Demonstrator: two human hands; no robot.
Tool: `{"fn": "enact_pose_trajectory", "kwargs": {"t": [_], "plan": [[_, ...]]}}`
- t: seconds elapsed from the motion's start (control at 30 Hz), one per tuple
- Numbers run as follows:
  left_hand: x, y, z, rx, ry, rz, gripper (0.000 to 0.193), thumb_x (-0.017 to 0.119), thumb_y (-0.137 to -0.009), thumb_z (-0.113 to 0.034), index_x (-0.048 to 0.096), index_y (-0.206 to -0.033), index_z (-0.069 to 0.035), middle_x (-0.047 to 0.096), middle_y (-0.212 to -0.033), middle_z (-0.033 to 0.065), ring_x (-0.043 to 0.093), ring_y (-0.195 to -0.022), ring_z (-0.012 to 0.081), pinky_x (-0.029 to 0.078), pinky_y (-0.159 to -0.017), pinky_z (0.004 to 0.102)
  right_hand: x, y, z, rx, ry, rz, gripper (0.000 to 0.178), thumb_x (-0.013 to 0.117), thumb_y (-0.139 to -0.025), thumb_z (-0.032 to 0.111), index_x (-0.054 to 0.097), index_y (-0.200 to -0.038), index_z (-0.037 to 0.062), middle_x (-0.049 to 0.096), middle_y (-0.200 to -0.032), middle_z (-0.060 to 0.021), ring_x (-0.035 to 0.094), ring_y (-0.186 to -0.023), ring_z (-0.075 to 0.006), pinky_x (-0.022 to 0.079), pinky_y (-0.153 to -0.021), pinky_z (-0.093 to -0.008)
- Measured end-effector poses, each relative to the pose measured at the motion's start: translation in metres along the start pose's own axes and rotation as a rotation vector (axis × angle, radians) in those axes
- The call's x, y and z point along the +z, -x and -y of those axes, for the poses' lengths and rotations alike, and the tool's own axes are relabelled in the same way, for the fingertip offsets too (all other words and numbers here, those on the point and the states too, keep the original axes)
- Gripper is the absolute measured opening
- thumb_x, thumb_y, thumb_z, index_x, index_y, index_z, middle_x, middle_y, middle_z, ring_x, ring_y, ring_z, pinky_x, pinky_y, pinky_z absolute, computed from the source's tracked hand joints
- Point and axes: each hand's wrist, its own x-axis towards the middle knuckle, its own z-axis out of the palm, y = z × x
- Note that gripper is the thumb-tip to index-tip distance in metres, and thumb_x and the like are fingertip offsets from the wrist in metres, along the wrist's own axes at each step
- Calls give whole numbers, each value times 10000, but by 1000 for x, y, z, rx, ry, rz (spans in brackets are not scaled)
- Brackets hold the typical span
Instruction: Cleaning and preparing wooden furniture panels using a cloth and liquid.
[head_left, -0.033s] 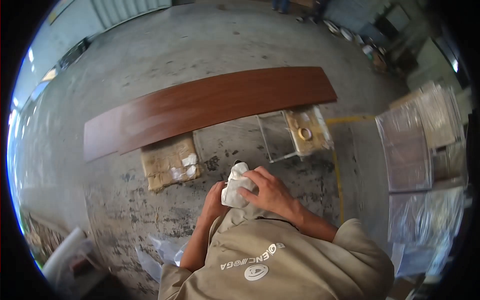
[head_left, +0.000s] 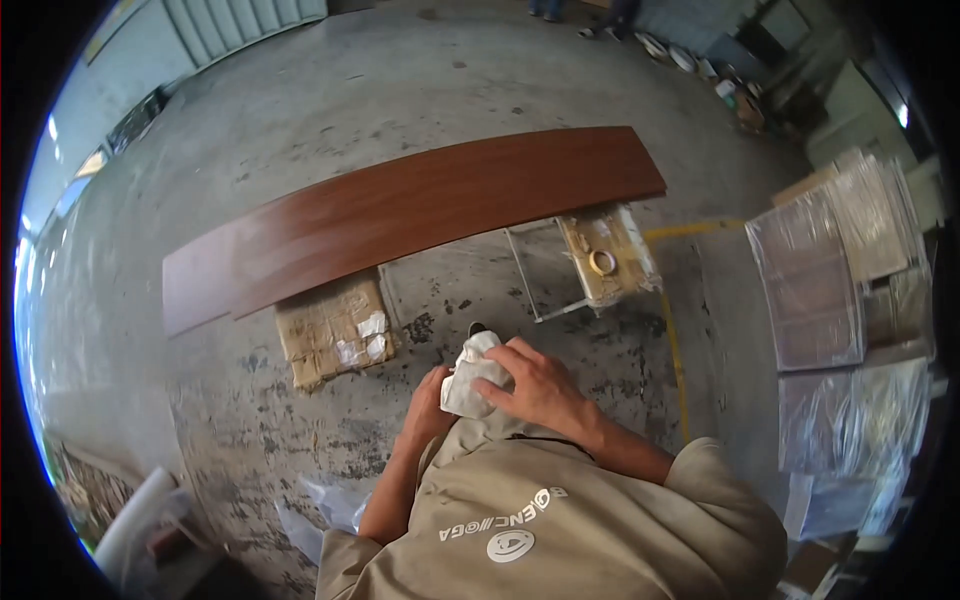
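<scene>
A crumpled white cloth (head_left: pixel 468 382) is bunched up between my two hands, close in front of my body. My right hand (head_left: pixel 538 388) grips it from the right, thumb and fingers pressed into the fabric. On its left side my left hand (head_left: pixel 428 408) has closed around the edge, its fingertips partly hidden behind the cloth. Beyond my hands lies a long, reddish-brown wooden board (head_left: pixel 440 205), with a second board's edge showing under its left end. It rests across two low supports, and neither hand touches it.
A worn cardboard-covered support (head_left: pixel 335 330) holds the left part. The right support (head_left: pixel 610 235) has a metal frame and carries a roll of tape (head_left: pixel 603 262). Plastic-wrapped panels (head_left: pixel 810 290) stand at the right. Clear plastic sheeting (head_left: pixel 320 505) lies by my left arm. People's feet (head_left: pixel 600 33) show far off.
The whole view has shifted a little, so the board and supports appear slightly further left. Both hands keep their hold on the cloth, nearly unmoved.
</scene>
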Motion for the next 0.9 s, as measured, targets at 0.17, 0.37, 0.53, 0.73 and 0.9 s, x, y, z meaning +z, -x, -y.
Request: {"fn": "enact_pose_trajectory", "kwargs": {"t": [0.17, 0.37, 0.53, 0.73, 0.9], "plan": [[57, -40, -9, 21, -85, 268, 465, 858, -774, -168, 678, -1192, -71, 694, -1171, 148, 665, -1111, 363, 532, -950, 435, -26, 27, -50, 200, 44, -87, 430, 731, -928, 461, 665, -1174, 115, 727, -1037, -153, 719, -901, -383, 582, -764, -491], [123, -96, -3, 109, -124, 359, 511, 885, -735, -202, 663, -1176, -71, 661, -1069, 164, 636, -1051, 398, 527, -923, 468, -69, 46, -104, 334, 12, -162, 445, 778, -900, 431, 613, -1120, 81, 738, -825, -189, 724, -760, -426, 585, -674, -503], [175, -159, -49, 181, -363, 491, 1001, 907, -703, -265, 400, -1543, -63, 467, -1537, 198, 448, -1417, 403, 390, -1183, 464, -102, 103, -184, 603, 41, -265, 430, 772, -901, 427, 600, -1108, 92, 741, -926, -202, 726, -844, -433, 588, -702, -506], [203, -183, 44, -106, -446, 495, 841, 864, -793, -325, 484, -1488, -43, 518, -1486, 199, 490, -1384, 390, 415, -1158, 459, -74, 179, -326, 921, 56, -261, 456, 756, -912, 407, 544, -1136, 71, 731, -989, -226, 713, -902, -440, 575, -743, -512], [204, -174, 128, -339, -485, 500, 701, 823, -857, -321, 541, -1433, -38, 584, -1403, 203, 548, -1319, 389, 450, -1118, 455, 69, 210, -522, 1086, 95, -224, 466, 754, -909, 350, 512, -1194, 70, 702, -1083, -223, 699, -941, -441, 568, -771, -511]]}}
